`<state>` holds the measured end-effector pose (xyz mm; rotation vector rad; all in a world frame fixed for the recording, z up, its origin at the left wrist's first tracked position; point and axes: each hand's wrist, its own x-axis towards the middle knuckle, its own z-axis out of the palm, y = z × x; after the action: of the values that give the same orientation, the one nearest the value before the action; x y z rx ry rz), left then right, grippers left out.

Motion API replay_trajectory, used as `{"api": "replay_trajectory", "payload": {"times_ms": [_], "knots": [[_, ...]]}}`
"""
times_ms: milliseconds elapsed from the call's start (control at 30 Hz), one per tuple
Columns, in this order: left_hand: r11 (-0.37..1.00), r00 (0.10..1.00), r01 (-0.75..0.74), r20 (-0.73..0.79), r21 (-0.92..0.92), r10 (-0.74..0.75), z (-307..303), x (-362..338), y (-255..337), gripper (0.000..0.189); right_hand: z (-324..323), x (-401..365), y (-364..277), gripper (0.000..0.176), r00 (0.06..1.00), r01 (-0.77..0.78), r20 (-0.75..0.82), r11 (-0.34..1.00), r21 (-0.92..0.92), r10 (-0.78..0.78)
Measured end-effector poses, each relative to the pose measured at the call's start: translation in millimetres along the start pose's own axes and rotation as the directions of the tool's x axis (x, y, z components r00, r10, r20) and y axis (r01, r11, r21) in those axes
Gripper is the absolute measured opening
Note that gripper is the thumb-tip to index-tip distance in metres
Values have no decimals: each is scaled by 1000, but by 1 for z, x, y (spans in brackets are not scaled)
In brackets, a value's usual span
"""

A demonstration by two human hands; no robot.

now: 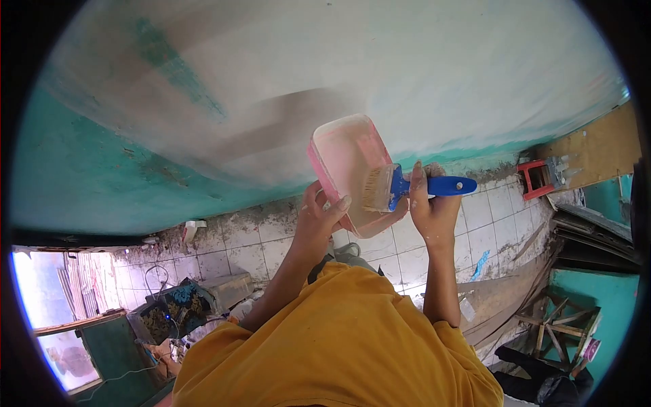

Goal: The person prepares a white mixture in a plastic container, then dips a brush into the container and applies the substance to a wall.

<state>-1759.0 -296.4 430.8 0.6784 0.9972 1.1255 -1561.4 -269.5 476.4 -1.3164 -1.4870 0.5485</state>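
Note:
My left hand (319, 220) grips the near left side of a pink plastic tub (324, 157), thumb over its rim. Whitish paint coats the inside of the tub, which is tilted toward me. In my right hand (434, 214) is a wide paintbrush (397, 186) with a blue handle, fingers closed around it near the ferrule. Its pale bristles lie over the tub's right part, pointing left. Both hands have specks of paint on them.
Ahead stands a wall (441, 68) with whitish paint over turquoise. White floor tiles (400, 241) run along its foot. A red stool (536, 180) is at the right, a wooden rack (559, 325) lower right, and a dark patterned box (173, 308) at the left.

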Motion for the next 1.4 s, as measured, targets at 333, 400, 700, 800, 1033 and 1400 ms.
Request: {"api": "replay_trajectory", "payload": {"times_ms": [333,400,700,800,1033,1400], "knots": [[999,999,-31,11,-14,31,3,10,3,69,-12,4,3,26,994,52,-101,998,32,-48],[1000,1000,-12,-4,2,12,4,13,3,69,-16,2,2,28,976,-39,-208,995,94,58],[1000,999,6,45,-4,-6,14,18,-6,60,-32,2,30,35,928,-125,-345,990,58,138],[999,998,27,58,35,-29,13,22,-11,61,-33,7,38,38,894,-122,-431,992,38,126],[995,990,84,108,55,-89,22,32,-10,68,-41,21,61,37,744,-162,-576,928,336,339],[993,992,111,62,38,-113,6,65,11,62,-46,117,79,23,756,82,-566,810,581,330]]}}
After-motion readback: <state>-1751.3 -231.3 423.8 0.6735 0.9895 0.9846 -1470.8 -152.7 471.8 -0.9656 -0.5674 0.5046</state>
